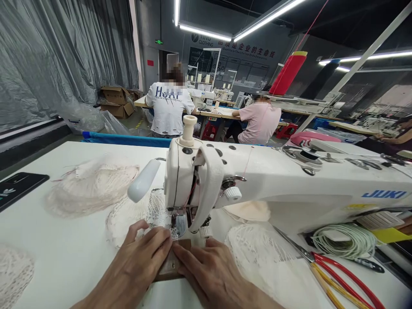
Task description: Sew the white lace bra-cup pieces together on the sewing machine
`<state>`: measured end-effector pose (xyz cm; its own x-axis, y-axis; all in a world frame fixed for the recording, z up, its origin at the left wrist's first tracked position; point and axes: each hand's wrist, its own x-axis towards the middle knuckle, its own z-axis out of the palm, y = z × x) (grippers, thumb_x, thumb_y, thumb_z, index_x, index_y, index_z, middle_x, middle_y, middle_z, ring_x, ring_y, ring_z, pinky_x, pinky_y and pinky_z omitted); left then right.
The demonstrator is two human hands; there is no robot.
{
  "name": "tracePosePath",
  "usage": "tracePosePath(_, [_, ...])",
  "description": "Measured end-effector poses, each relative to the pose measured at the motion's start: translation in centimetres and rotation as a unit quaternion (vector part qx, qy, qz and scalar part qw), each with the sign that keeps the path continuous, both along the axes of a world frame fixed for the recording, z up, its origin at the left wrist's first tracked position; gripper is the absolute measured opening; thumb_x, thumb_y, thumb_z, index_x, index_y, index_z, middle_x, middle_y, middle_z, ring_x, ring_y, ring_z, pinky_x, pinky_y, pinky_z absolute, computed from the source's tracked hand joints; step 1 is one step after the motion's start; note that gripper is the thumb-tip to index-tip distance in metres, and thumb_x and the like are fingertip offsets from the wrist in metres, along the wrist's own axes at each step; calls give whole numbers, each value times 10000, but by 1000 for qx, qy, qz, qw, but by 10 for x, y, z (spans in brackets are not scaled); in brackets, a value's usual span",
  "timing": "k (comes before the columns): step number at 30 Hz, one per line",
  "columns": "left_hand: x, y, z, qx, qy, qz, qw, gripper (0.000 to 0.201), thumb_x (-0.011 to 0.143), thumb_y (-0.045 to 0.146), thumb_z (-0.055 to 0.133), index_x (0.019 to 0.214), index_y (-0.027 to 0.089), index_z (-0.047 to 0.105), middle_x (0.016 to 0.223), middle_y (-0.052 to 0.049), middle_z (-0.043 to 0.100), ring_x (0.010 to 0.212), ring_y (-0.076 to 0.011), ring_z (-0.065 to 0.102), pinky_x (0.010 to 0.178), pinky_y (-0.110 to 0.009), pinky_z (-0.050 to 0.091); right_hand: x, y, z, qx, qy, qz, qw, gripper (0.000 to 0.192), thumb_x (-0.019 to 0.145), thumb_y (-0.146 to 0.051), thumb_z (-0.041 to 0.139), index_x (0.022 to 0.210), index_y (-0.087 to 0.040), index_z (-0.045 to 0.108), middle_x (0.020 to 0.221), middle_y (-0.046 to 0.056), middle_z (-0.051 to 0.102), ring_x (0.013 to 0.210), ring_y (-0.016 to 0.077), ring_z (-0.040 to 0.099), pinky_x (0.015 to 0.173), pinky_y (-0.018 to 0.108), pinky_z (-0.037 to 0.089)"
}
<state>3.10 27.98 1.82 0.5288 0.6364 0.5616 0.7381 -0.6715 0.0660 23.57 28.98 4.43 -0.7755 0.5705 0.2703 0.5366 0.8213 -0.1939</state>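
Observation:
A white sewing machine (257, 167) stands before me, its presser foot (180, 224) lowered close to a white lace piece (175, 234). My left hand (146, 253) is closed, its bent fingertips pressing the lace just left of the foot. Right in front of the foot, my right hand (207, 262) is closed too, index finger stretched toward the lace edge and fingers pressed together. The hands nearly touch, and they hide most of the fabric under them. More lace (128, 219) spreads on the table left of the needle area.
A pile of lace pieces (99, 180) and a phone (22, 186) lie on the left. At right are lace pieces (254, 244), red-and-yellow-handled scissors (331, 268) and a coil of pale green cord (343, 240). A knee-shaped white guard (210, 184) fronts the machine head. Two people (169, 107) sit beyond.

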Motion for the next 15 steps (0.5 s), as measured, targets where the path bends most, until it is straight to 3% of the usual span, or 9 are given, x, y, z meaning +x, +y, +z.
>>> tracePosePath(7, [3, -1, -1, -19, -12, 16, 1000, 199, 929, 167, 400, 953, 210, 593, 948, -10, 657, 847, -152, 593, 885, -386, 249, 0, 2, -5, -2, 1, 5, 1000, 272, 929, -225, 409, 1183, -137, 451, 740, 26, 659, 578, 161, 602, 548, 302, 348])
tracePosePath(15, [2, 2, 22, -44, -53, 1, 998, 220, 903, 99, 409, 974, 206, 588, 941, 6, 653, 837, -129, 603, 924, -370, 231, -3, 3, -10, 22, 27, -4, 999, 291, 910, -241, 447, 1183, -143, 454, 730, 10, 667, 514, 165, 589, 506, 300, 315])
